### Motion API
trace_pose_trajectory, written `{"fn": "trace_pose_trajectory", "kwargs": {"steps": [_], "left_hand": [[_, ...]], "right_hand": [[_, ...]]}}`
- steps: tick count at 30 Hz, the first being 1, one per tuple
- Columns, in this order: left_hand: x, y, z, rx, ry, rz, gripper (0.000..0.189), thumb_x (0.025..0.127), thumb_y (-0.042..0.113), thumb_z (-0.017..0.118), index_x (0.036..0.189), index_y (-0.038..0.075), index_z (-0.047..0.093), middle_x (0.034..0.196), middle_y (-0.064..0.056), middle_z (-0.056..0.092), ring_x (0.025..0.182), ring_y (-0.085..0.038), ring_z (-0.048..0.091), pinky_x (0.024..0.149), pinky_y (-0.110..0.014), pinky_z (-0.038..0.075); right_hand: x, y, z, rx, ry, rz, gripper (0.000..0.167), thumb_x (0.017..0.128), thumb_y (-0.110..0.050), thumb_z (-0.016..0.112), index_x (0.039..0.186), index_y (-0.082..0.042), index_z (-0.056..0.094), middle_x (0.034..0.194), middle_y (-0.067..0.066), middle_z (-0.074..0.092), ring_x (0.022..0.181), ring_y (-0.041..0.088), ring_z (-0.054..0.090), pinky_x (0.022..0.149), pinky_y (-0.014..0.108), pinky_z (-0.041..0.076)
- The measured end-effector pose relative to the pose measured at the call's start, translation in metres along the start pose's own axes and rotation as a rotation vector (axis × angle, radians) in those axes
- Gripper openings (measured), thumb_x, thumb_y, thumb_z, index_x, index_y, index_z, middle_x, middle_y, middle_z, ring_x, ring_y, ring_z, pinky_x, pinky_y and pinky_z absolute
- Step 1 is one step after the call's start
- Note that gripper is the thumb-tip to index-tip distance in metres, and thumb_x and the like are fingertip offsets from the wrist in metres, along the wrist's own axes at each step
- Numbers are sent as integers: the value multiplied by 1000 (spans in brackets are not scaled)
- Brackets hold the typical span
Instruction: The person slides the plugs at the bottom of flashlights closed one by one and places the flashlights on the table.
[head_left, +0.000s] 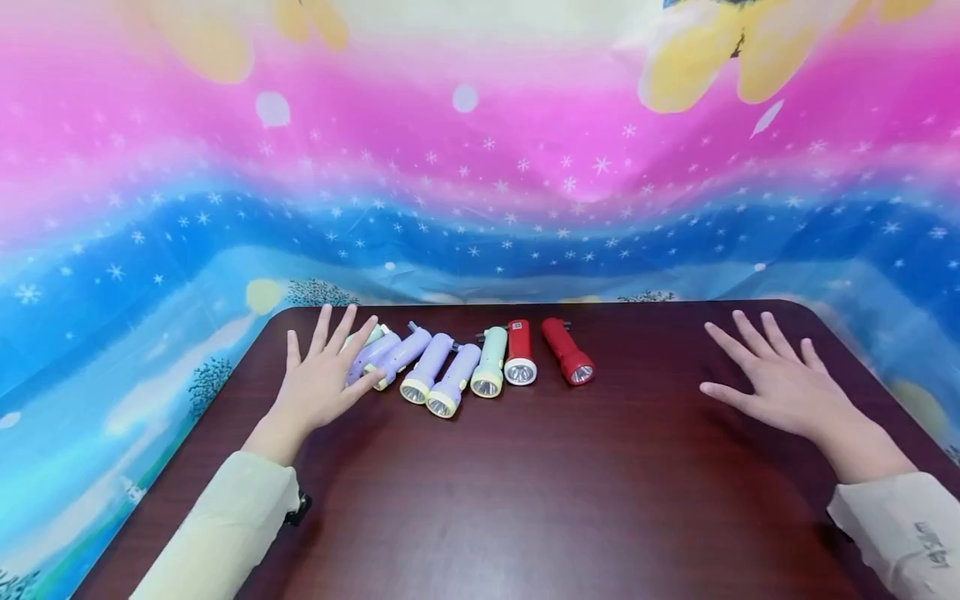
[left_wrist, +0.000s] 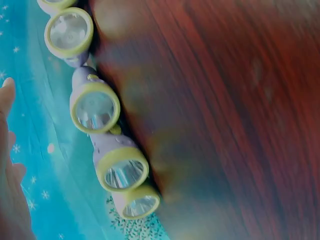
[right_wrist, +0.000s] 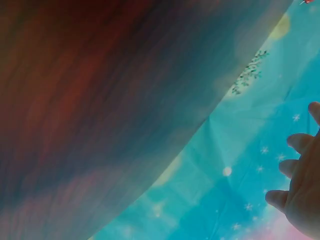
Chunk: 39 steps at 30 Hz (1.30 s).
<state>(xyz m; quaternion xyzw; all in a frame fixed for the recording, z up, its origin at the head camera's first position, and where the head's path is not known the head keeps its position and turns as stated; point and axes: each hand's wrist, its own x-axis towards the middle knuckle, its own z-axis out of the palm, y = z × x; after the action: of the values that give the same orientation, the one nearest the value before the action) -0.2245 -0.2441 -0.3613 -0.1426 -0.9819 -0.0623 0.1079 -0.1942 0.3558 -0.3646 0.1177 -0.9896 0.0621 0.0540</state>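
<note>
Red flashlight [head_left: 567,352] lies at the right end of a row on the dark brown counter [head_left: 570,500], near its far edge. To its left are a red flashlight with a white rim [head_left: 519,342], a pale green flashlight [head_left: 492,354], then some purple flashlights [head_left: 429,367] with yellow rims. The left hand [head_left: 318,379] has a wide grip and partly hides the row's left end; you cannot tell if it touches. The right hand [head_left: 783,379] has a wide grip too, well apart from them. Snowflake cloth [head_left: 480,167] hangs behind.
</note>
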Motion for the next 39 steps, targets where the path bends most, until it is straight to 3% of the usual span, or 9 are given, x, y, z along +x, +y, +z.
{"fn": "trace_pose_trajectory", "kwargs": {"steps": [7, 14, 25, 33, 39], "left_hand": [[4, 14, 3, -45, -11, 19, 80, 95, 61, 51, 160, 28, 17, 169, 0, 1, 155, -29, -14, 113, -76, -5], [16, 32, 9, -84, 7, 75, 78, 95, 58, 54, 159, 26, 22, 169, -3, 8, 156, -28, -11, 115, -75, 3], [35, 65, 19, -119, -24, 144, 76, 96, 56, 54, 159, 24, 25, 168, -2, 16, 156, -29, -5, 118, -71, 10], [47, 88, 26, -156, -61, 182, 75, 96, 57, 54, 158, 26, 27, 168, 0, 18, 157, -26, -4, 118, -69, 13], [51, 105, 34, -166, -73, 233, 76, 95, 60, 52, 158, 24, 29, 166, -2, 24, 157, -27, 2, 118, -67, 17]], "right_hand": [[16, -19, 2, 32, -36, -23, 91, 92, -66, 53, 160, -34, 2, 168, 12, -2, 152, 39, -17, 108, 80, 4], [32, -38, 5, 58, -65, -28, 91, 91, -68, 53, 161, -32, 7, 167, 16, 7, 152, 47, -4, 109, 79, 9], [58, -67, 12, 86, -111, -72, 89, 90, -71, 50, 159, -21, 24, 163, 22, 22, 146, 57, 16, 111, 76, 19], [74, -81, 16, 231, -168, -158, 83, 93, -57, 59, 155, -9, 33, 158, 28, 31, 144, 55, 25, 115, 70, 21], [82, -89, 23, 286, -189, -195, 80, 95, -54, 58, 154, -5, 34, 155, 25, 37, 143, 46, 34, 115, 64, 29]]}}
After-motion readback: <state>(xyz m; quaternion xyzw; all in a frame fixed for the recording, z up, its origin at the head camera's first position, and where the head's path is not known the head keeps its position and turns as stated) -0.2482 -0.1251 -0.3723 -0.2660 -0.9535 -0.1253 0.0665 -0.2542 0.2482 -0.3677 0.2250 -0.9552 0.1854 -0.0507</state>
